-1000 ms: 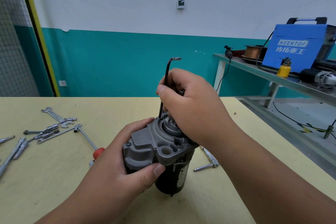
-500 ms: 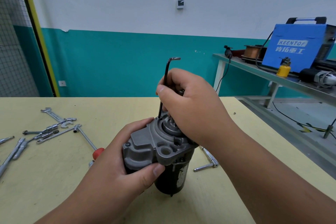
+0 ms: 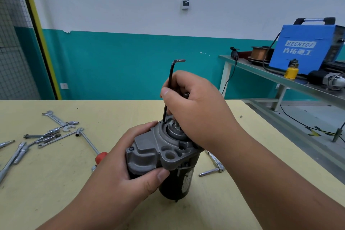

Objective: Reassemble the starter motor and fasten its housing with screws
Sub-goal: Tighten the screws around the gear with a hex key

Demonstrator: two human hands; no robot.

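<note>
The starter motor [image 3: 164,155] stands upright on the yellow table [image 3: 56,183], grey cast housing on top, black cylindrical body below. My left hand [image 3: 127,170] is wrapped around the housing from the left, thumb on its front edge. My right hand [image 3: 194,110] pinches a black L-shaped hex key [image 3: 169,84] held upright. The key's lower tip sits in a screw hole at the housing's far rim; its short arm points right at the top. A dark screw head [image 3: 131,148] shows on the housing's left corner.
Wrenches, sockets and a T-handle [image 3: 56,132] lie scattered on the table's left. A red-handled tool [image 3: 100,157] lies behind my left wrist, a ratchet bar [image 3: 214,164] right of the motor. A side bench at right carries a blue welder [image 3: 302,48].
</note>
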